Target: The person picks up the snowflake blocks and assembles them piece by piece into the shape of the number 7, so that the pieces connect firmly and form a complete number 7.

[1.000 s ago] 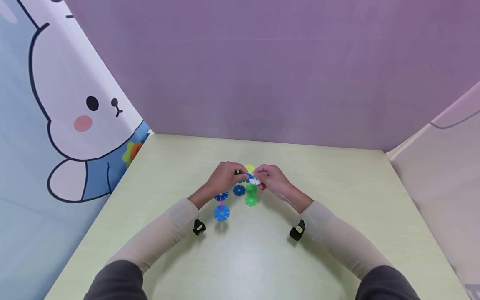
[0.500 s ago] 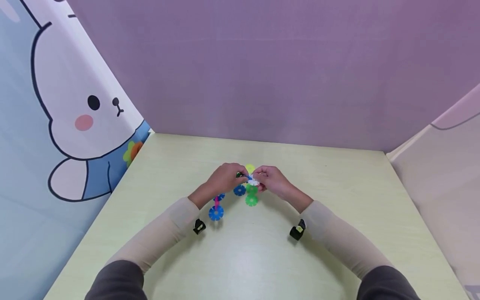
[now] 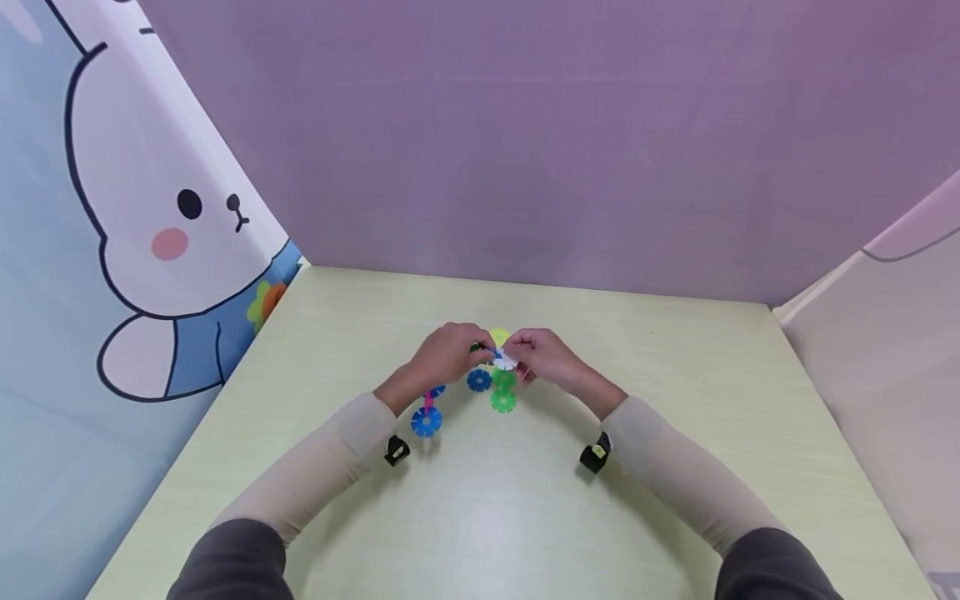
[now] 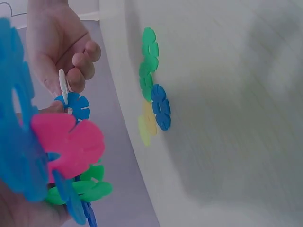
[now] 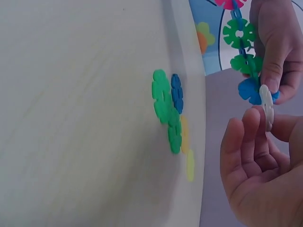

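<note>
My left hand (image 3: 448, 354) grips a chain of slotted snowflake discs near its end. In the left wrist view a pink disc (image 4: 68, 144) and large blue discs (image 4: 16, 123) of this chain hang close to the camera. Green discs (image 5: 239, 33) alternate with blue ones along it in the right wrist view. Between thumb and fingers my right hand (image 3: 551, 360) pinches a white snowflake disc (image 5: 267, 108). The white disc stands edge-on against the blue end disc (image 5: 248, 91), which my left thumb and fingers pinch. Whether their slots interlock, I cannot tell.
Below the hands, loose discs lie on the pale table (image 3: 495, 517): two green discs (image 3: 503, 401), a dark blue disc (image 3: 479, 381), a yellow disc (image 3: 499, 337) and an orange-yellow disc (image 5: 184, 135). A purple backdrop (image 3: 525, 167) rises behind the table.
The hanging end of the chain has swung to the left. The white disc and the right fingertips have shifted slightly left, closer to the blue end disc. The loose discs stay put.
</note>
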Demonstrator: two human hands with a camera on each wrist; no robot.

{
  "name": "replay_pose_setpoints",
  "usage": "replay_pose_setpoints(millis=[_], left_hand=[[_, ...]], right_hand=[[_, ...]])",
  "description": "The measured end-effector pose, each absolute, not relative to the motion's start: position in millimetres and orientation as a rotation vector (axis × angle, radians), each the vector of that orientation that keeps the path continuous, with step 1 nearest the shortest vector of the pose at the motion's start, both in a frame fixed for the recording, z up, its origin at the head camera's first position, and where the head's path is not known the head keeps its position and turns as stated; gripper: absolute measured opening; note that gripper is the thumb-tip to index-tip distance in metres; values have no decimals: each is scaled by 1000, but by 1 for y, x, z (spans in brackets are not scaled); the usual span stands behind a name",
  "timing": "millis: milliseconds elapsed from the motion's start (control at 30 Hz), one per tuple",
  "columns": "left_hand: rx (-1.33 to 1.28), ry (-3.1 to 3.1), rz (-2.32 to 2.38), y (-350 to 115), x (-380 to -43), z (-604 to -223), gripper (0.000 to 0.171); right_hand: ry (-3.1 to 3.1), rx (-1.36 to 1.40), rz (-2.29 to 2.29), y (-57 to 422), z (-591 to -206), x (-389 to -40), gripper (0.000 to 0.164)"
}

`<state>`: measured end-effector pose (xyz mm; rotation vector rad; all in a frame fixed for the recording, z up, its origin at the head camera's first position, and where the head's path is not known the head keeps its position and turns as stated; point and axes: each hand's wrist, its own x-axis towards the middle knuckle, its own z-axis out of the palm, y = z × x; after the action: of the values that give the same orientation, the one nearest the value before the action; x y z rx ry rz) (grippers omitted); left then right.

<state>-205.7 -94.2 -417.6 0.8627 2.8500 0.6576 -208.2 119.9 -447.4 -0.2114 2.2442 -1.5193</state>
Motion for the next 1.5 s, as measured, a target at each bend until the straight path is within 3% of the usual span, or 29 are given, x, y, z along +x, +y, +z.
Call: replay_pose_setpoints(millis=[433, 833, 1167, 1500], left_hand=[[801, 2853, 626, -106, -205, -418, 21], [834, 2834, 622, -109, -207, -421, 20], [837, 2836, 625, -107, -206, -421, 20], [846, 2840, 621, -107, -207, -422, 19]], right_hand=[[2400, -224, -1498, 125, -449, -233, 34], [2681, -345, -1161, 117, -464, -259, 27], [2700, -415, -842, 112, -474, -270, 46], [2727, -425, -770, 107, -480, -278, 47]])
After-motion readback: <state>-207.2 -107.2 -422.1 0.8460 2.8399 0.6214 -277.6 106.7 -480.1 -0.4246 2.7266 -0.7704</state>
